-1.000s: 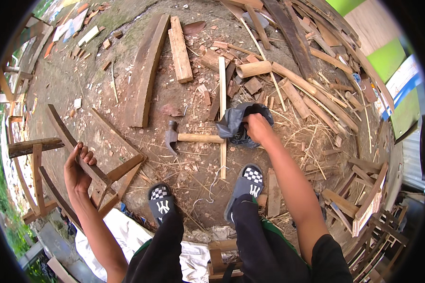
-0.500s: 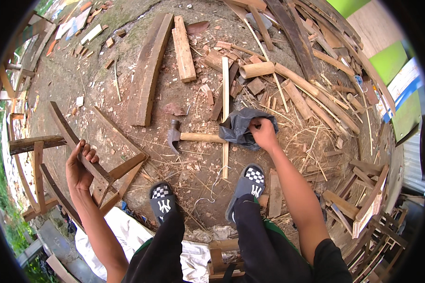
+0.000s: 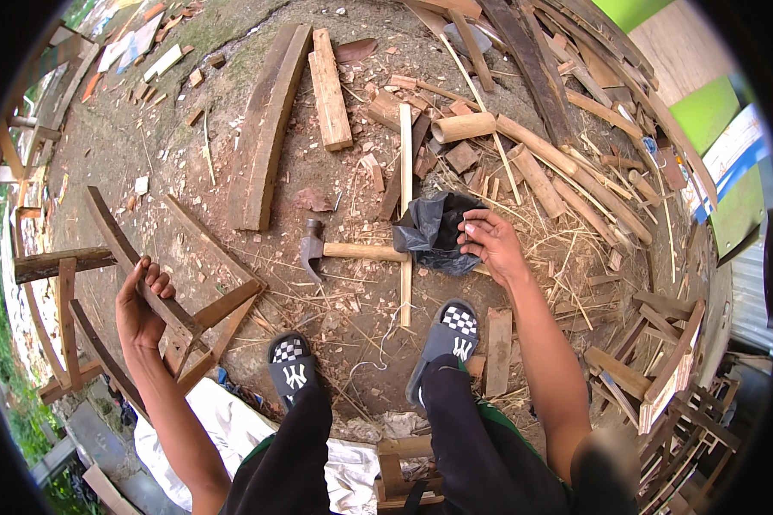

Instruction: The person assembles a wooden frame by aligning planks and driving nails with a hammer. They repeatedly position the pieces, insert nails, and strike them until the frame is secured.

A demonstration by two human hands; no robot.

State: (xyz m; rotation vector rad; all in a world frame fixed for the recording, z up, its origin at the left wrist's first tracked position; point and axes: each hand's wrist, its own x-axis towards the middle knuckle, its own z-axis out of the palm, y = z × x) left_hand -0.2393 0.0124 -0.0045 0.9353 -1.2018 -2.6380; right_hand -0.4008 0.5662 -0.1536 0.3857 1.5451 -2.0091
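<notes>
My left hand [image 3: 144,296] is wrapped round a dark wooden bar of a wooden frame [image 3: 116,230], whose joined slats stand at the left. At the middle of the ground lies a black plastic bag [image 3: 434,232] with its mouth open. Over the bag's right side is my right hand [image 3: 489,240], thumb and forefinger pinched together; a tiny pale bit shows at the fingertips, too small to name. A hammer [image 3: 352,251] lies left of the bag, its handle end against it and across a thin pale wood strip [image 3: 406,292].
Thick planks [image 3: 270,129] and a shorter wood block [image 3: 329,94] lie ahead. Bamboo pieces [image 3: 567,167] are heaped at the right, near another wooden frame [image 3: 661,365]. White cloth [image 3: 202,429] lies by my left leg. Chips and straw litter the ground.
My right hand has come out of the bag's mouth, slightly up and right, with a pinch. The bag's opening shows more. My left hand stays on the wooden frame.
</notes>
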